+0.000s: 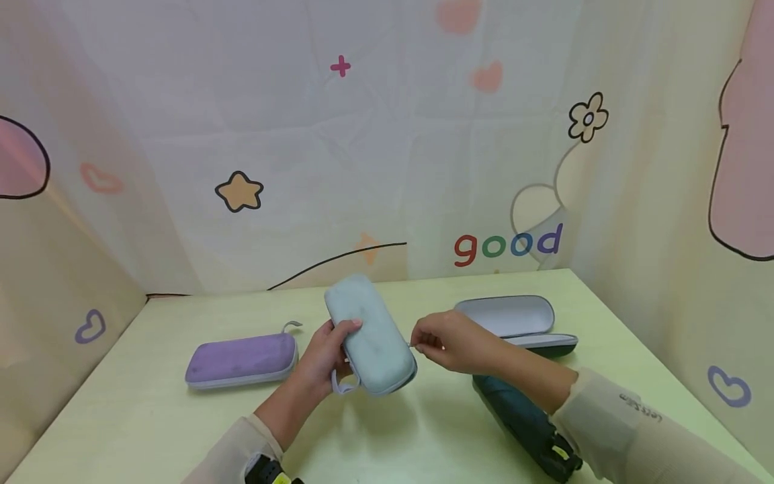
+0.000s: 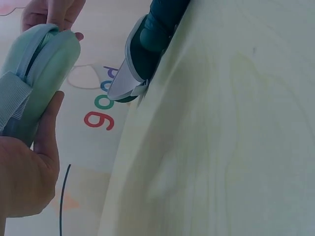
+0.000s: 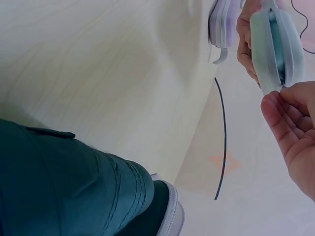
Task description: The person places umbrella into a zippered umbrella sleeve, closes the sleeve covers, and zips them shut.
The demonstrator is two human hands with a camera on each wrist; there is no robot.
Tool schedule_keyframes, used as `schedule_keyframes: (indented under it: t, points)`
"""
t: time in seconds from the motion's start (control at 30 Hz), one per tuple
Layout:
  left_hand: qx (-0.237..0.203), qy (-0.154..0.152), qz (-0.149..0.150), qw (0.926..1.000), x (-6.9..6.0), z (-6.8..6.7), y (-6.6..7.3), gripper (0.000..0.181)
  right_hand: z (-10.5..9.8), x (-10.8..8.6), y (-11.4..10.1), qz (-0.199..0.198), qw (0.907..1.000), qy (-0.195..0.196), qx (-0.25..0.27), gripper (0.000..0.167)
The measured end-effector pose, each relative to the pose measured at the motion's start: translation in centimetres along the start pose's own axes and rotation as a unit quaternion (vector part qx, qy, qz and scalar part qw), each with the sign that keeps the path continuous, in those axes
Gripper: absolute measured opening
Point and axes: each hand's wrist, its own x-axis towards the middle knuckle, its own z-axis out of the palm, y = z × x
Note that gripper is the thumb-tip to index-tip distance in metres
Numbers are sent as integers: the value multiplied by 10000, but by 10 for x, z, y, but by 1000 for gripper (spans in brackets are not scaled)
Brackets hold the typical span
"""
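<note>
Head view: left hand [image 1: 326,351] has the blue case [image 1: 376,336]

Case sits at 9 o'clock from the right hand [image 1: 457,341], long axis running 11 to 5. Left's curled round it, thumb on top; right pinches what looks like the zip pull [image 1: 410,345]. Case looks pale, rounded, kinda smudged, seam gaping with darker teal inside.

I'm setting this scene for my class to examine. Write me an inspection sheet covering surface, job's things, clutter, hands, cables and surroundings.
Surface: pale table, faintly grained.
Job's things: light-blue case, raised off the table, partly unzipped.
Clutter: purple case lying flat; open case with grey lining; dark folded umbrella.
Hands: left hand grips the light-blue case; right hand pinches at its zip.
Cables: nothing seen.
Surroundings: printed backdrop bearing "good" lettering.
</note>
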Motion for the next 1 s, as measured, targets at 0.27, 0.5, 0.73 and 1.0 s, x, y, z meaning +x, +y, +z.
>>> schedule_keyframes:
  t: [0.27,0.5,0.73,1.0]
  points:
    - [-566,558,128,9968,2,-2,2,58,1,-1,1,-39,10000,13,-55,5]
    - [-907,694,198,9933,2,0,1,57,1,-1,2,156,9998,58,76,5]
    - [-1007,802,243,9914,3,2,0,55,0,-2,2,261,9996,34,113,6]
    - [-1115,937,272,9890,4,3,1,54,1,-3,-1,312,9990,-30,326,5]
